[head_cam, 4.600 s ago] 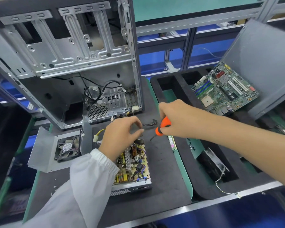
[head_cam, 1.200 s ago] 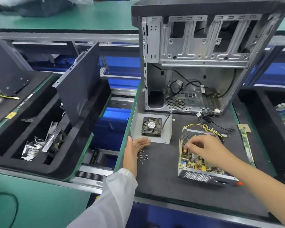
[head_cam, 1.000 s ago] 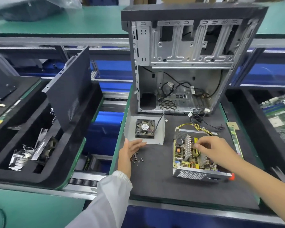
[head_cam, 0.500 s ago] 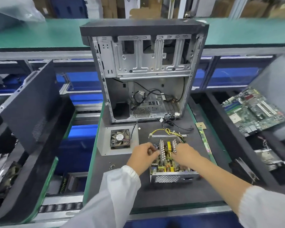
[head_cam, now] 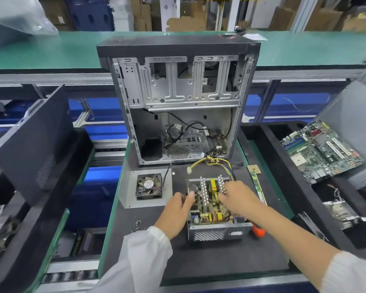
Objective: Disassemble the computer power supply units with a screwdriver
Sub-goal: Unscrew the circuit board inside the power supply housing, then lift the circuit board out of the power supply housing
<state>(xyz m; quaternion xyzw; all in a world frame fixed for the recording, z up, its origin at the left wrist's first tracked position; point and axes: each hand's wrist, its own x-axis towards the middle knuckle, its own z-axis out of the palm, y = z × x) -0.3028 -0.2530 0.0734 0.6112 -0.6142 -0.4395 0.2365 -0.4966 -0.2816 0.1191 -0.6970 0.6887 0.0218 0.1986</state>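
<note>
Grip: both hands are reaching into the open PSU [head_cam: 216,210]; the left hand [head_cam: 178,212] is curling its fingers over the left wall and onto the board's edge, and the right hand [head_cam: 237,197] is closing its fingers on the right heatsink [head_cam: 221,183], though how firmly either is holding cannot be told. Head view, item one: the PSU is sitting lidless on the black mat [head_cam: 220,261], just in front of the case [head_cam: 182,102], its yellow wires [head_cam: 209,161] trailing back towards the case. Item two: the screwdriver [head_cam: 258,231] is lying beside the PSU's near right corner, held by neither hand. Item three: loose screws [head_cam: 137,224] are lying on the mat to the left; a fan [head_cam: 149,186] in its bracket is resting beside the PSU. Handling note, as judgement: the board is probably being lifted out. Lifting evenly with both hands, gripping heatsinks and board edges rather than small components, and checking that every board screw is out before pulling should prevent cracking; the wires may snag on the housing and need feeding through.
</note>
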